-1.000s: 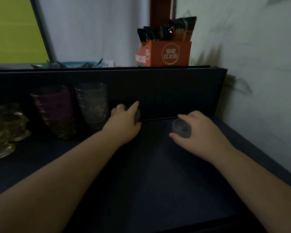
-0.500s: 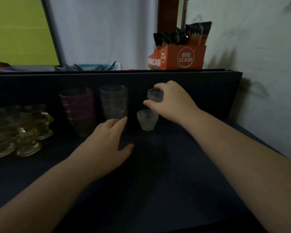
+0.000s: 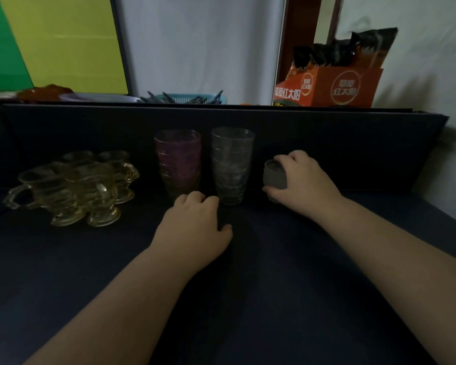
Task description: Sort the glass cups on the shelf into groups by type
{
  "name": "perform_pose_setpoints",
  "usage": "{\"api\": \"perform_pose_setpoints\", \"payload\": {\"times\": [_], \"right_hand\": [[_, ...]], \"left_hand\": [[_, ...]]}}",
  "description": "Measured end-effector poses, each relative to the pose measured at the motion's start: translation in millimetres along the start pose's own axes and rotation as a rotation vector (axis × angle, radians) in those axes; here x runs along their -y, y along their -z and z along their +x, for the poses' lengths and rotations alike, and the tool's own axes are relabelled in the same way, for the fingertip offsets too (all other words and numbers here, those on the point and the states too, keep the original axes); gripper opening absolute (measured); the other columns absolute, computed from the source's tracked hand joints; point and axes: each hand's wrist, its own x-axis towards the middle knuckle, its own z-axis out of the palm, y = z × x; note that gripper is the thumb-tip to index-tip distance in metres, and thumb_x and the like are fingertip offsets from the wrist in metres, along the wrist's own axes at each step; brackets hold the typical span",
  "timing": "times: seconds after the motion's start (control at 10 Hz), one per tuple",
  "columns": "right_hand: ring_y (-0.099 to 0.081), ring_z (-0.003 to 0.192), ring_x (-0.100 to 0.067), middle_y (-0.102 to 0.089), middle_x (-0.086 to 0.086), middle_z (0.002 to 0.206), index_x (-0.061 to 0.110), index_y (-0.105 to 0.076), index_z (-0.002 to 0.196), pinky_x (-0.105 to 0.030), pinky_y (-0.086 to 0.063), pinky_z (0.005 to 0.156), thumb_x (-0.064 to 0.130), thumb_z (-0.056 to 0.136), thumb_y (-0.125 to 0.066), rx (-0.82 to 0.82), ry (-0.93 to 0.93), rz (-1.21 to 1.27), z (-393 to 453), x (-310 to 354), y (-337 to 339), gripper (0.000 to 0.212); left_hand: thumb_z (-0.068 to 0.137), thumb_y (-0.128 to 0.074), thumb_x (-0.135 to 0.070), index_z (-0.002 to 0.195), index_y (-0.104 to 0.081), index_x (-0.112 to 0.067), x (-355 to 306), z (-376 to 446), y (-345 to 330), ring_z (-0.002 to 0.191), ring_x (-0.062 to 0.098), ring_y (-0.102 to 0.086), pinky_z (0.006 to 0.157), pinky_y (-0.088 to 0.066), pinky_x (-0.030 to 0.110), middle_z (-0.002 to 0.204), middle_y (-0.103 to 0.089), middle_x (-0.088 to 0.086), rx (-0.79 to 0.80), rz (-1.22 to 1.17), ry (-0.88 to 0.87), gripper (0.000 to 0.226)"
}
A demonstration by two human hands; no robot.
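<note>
right hand (image 3: pixel 304 181) grips small frosted cups (image 3: pixel 274 177), stacked, on shelf (image 3: pixel 274 285) just right of clear stack (image 3: pixel 232 167), keeping types grouped; left hand (image 3: pixel 192 233) loosely curled, holds nothing, resting before purple stack (image 3: pixel 178 160)

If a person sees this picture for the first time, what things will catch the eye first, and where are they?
Most striking are the two tall stacks at the back of the dark shelf: the purple glass stack and the clear glass stack beside it. To their right the right hand grips a small clear cup, while the left hand rests on the shelf. Far left stands a cluster of amber handled cups.
</note>
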Motion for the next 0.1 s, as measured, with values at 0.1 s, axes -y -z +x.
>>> {"api": "perform_pose_setpoints", "payload": {"times": [0.1], "right_hand": [[-0.047,0.116,-0.032,-0.045,-0.009,0.13,0.02,-0.045,0.141,-0.044,-0.046,0.094,0.054,0.077,-0.069,-0.101,-0.026,-0.097,-14.4,0.5,8.6,0.076]], "left_hand": [[0.087,-0.053,-0.057,0.139,-0.04,-0.027,2.3,-0.7,-1.2,0.129,0.025,-0.038,0.099,-0.04,0.04,0.143,-0.039,0.004,0.041,0.025,-0.007,0.061]]}}
